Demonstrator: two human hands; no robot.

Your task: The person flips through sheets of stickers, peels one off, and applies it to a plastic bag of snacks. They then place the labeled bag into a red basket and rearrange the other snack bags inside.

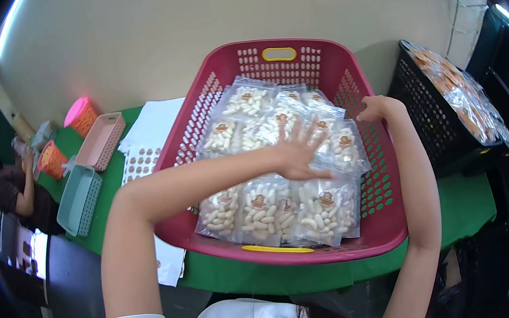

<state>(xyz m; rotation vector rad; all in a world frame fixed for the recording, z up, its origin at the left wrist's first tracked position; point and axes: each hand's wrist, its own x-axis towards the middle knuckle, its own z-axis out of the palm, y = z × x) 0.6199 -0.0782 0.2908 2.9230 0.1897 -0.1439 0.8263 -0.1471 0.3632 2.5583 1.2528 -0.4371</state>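
A maroon plastic laundry basket [179,230] with perforated sides and yellow handle trim stands in front of me. Inside it lie clear plastic bags [259,210] of white oblong pieces, each with a brown round label, spread in overlapping rows. My left hand [298,153] reaches across the basket, fingers spread and palm down, close over the bags in the middle and holding none. At the basket's right rim, my right hand [378,108] is curled over the edge, its fingers bent inward.
On the green-covered table [241,280], white sheets with round stickers [141,160] lie left of the basket. Further left are a pink basket [101,143], a teal basket [81,200] and orange cups [52,160]. A black crate [426,93] with orange-filled bags stands right. Another person [15,185] is at far left.
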